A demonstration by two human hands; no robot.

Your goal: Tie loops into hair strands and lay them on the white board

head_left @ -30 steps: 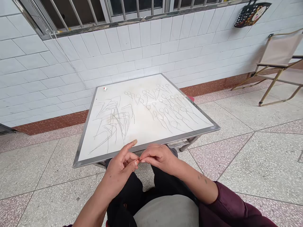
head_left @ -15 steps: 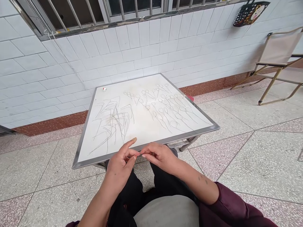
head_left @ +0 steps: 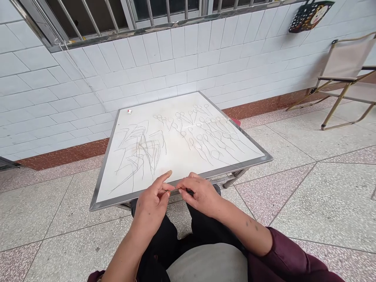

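My left hand [head_left: 152, 199] and my right hand [head_left: 199, 194] meet at the near edge of the white table [head_left: 176, 168]. Both are closed in a pinch, thumb against forefinger, on a short thin wire [head_left: 175, 189] that barely shows between the fingertips. One finger of my left hand sticks out over the tabletop. Bent, loose wires [head_left: 142, 145] lie in a tangle on the table's left side. On its right side are several wires with a loop at one end [head_left: 216, 153], spread in rows.
A small white and red object [head_left: 129, 112] sits at the table's far left corner. The tiled wall [head_left: 164, 70] stands right behind the table. To the right is a folding chair [head_left: 340, 66], and a dark basket [head_left: 310, 17] hangs on the wall.
My fingertips have drawn slightly apart, and a bit of wire now shows between them. Both hands have shifted a little to the right. The wires on the table have not moved.
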